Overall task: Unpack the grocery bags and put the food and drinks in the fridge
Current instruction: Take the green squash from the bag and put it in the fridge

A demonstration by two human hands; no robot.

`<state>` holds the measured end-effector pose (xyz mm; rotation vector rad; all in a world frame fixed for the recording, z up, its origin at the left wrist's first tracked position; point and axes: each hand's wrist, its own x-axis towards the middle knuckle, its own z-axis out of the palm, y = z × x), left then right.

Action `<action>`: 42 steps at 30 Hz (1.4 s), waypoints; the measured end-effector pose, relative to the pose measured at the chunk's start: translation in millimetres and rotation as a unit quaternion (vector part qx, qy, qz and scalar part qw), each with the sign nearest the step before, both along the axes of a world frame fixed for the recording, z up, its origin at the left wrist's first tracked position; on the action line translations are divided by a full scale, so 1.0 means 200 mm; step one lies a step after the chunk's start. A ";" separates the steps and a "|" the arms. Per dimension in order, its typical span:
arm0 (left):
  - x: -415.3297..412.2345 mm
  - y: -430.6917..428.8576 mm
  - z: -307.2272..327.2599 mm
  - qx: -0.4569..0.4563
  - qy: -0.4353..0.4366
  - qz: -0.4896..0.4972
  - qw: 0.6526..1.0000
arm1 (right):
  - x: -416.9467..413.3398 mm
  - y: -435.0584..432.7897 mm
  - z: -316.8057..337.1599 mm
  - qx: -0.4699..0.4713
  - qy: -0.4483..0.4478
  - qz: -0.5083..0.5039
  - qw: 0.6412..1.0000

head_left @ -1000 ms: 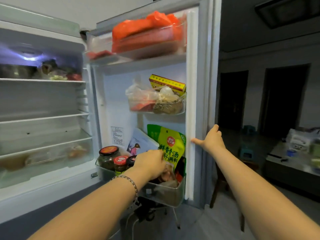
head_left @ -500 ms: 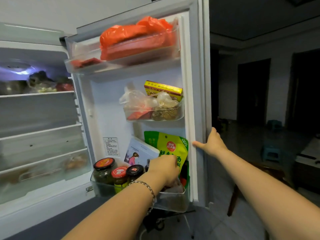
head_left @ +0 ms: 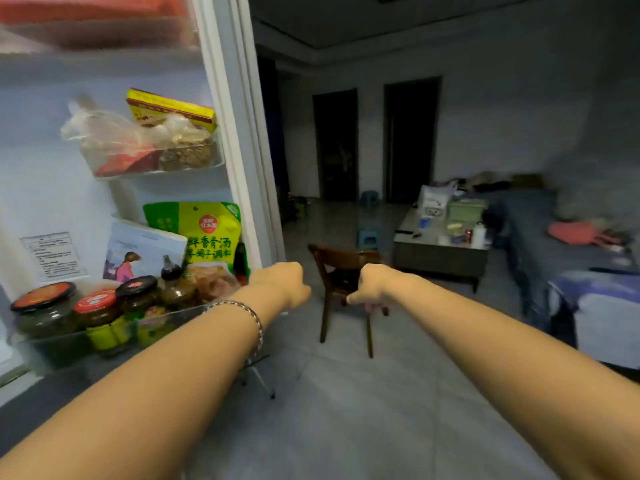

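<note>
The open white fridge door (head_left: 45, 202) now fills only the left of our view. We have turned from it toward the dim room, which earlier showed only as a strip at the right edge. A long grey sofa (head_left: 540, 237) runs down the right side. Just beside it is a low grey coffee table (head_left: 440, 258) carrying a white plastic grocery bag (head_left: 434, 199), a pale green box (head_left: 465, 207) and some small bottles too blurred to name. That table looks to be where the unpacked goods wait. A dark wooden chair (head_left: 341, 268) stands between us and the table.

In the clear plastic bottom door bin (head_left: 62, 348) the green-and-yellow soup seasoning pouch (head_left: 207, 233) stands upright against the door's edge. Beside it are a dark bottle and three glass jars with red-and-black lids (head_left: 97, 313).

A second ago our left hand (head_left: 284, 284) was down in that bin at the pouch, and our right hand (head_left: 372, 285) held the door's edge. Both have let go and now hang in the air, close together in front of the chair. Their fingers are loosely curled under and we see nothing in them. A silver chain bracelet (head_left: 251, 317) sits on the left wrist.

We judge the pouch stowed. The next step would be fetching another item from the table while the door stands open.
</note>
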<state>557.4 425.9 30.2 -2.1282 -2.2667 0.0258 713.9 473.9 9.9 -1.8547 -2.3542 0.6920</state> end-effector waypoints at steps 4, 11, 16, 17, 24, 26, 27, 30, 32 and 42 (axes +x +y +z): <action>0.37 -0.16 -0.14 -0.047 -0.021 -0.116 0.992 | 0.44 -0.37 -0.17 -0.051 0.020 -0.123 0.991; 1.25 -0.49 -0.30 -0.075 -0.003 -0.311 0.948 | 1.29 -1.09 -0.33 -0.073 0.010 -0.306 0.949; 2.00 -0.85 -0.34 -0.079 -0.016 -0.447 0.891 | 1.95 -1.64 -0.33 -0.055 -0.017 -0.413 0.909; 2.18 -0.94 -0.35 -0.082 -0.021 -0.473 0.877 | 2.10 -1.76 -0.34 -0.046 -0.021 -0.436 0.899; 3.25 -1.46 -0.52 -0.126 -0.078 -0.595 0.790 | 2.97 -2.44 -0.41 -0.056 -0.049 -0.548 0.833; 3.52 -1.61 -0.56 -0.133 -0.074 -0.619 0.770 | 3.19 -2.61 -0.44 -0.067 -0.057 -0.573 0.815; 3.63 -1.67 -0.57 -0.136 -0.074 -0.630 0.761 | 3.28 -2.67 -0.46 -0.069 -0.066 -0.583 0.807; 3.98 -1.81 -0.63 -0.148 -0.067 -0.659 0.734 | 3.54 -2.84 -0.50 -0.075 -0.082 -0.619 0.778; 4.20 -1.86 -0.66 -0.156 -0.067 -0.671 0.722 | 3.71 -2.92 -0.55 -0.081 -0.089 -0.639 0.759; 5.35 -1.77 -0.92 -0.129 -0.040 -0.744 0.654 | 4.65 -2.84 -0.79 -0.057 -0.059 -0.738 0.670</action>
